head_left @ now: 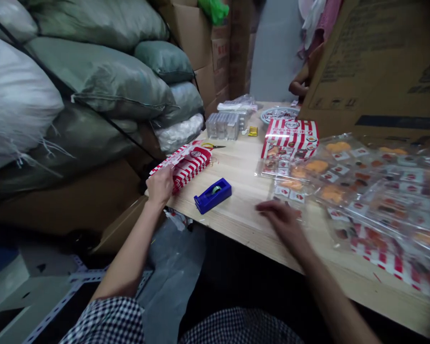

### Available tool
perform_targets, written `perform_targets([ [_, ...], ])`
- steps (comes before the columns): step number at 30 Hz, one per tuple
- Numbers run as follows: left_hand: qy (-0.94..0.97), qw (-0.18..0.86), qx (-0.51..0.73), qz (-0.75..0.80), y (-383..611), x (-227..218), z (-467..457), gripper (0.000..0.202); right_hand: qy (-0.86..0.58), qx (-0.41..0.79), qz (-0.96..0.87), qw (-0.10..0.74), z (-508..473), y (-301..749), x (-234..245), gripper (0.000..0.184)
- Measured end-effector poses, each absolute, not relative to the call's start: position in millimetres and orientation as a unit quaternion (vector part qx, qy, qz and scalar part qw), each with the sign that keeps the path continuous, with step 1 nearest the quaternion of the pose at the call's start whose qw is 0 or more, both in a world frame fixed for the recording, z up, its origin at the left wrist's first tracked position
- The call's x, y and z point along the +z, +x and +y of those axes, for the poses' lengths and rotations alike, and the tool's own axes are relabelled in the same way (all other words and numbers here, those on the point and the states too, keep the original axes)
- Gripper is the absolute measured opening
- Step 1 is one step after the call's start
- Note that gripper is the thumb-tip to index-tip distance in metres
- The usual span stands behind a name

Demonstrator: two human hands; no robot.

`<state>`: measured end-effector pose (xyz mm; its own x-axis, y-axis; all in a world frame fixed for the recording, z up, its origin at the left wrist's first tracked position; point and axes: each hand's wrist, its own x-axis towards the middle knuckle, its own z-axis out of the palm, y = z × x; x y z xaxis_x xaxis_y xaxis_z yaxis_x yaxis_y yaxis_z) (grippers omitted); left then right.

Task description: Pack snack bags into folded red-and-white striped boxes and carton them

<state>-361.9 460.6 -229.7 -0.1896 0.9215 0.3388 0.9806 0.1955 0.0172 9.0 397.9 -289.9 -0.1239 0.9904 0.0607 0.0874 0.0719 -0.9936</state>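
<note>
My left hand [160,185] is closed on the near end of a stack of folded red-and-white striped cartons [193,165] at the table's left edge. Its fingertips are partly hidden against the cardboard. My right hand [281,219], slightly blurred, hovers over the table's front part with its fingers stretched to the left, holding nothing visible. Between the hands lies a blue tape dispenser [213,196] with a roll in it. Yellow-handled scissors [212,146] rest beside the stack. Clear packs with orange pieces and small printed sachets [317,166] lie to the right of my right hand.
A striped carton [290,136] stands farther back, before a bowl of small packets [279,113]. Clear plastic boxes [222,125] and a gold packet [252,131] are at the rear. A large cardboard box [376,71] rises at right; another person's arm [301,83] shows behind. Stuffed sacks [103,71] line the left.
</note>
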Motion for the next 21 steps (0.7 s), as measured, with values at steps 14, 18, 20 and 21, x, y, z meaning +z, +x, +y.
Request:
perform_targets([
  [14,-0.428,-0.205,-0.647,-0.597,-281.6,-175.2,347.5,0.035,-0.411,0.699,-0.381,0.445,430.7,-71.2,-288.7,0.051],
  [18,-0.384,-0.521,-0.546,-0.532,-220.1,-224.0,332.4,0.045,-0.383,0.732,-0.299,0.477,364.8,5.8,-254.3,0.086],
  [20,-0.413,-0.593,-0.472,-0.505,-189.9,-246.0,324.8,0.045,-0.451,0.703,-0.245,0.493,325.7,32.3,-247.8,0.071],
  [21,-0.435,-0.598,-0.448,-0.502,-175.7,-254.4,320.7,0.046,-0.491,0.68,-0.223,0.497,307.7,41.1,-247.8,0.063],
])
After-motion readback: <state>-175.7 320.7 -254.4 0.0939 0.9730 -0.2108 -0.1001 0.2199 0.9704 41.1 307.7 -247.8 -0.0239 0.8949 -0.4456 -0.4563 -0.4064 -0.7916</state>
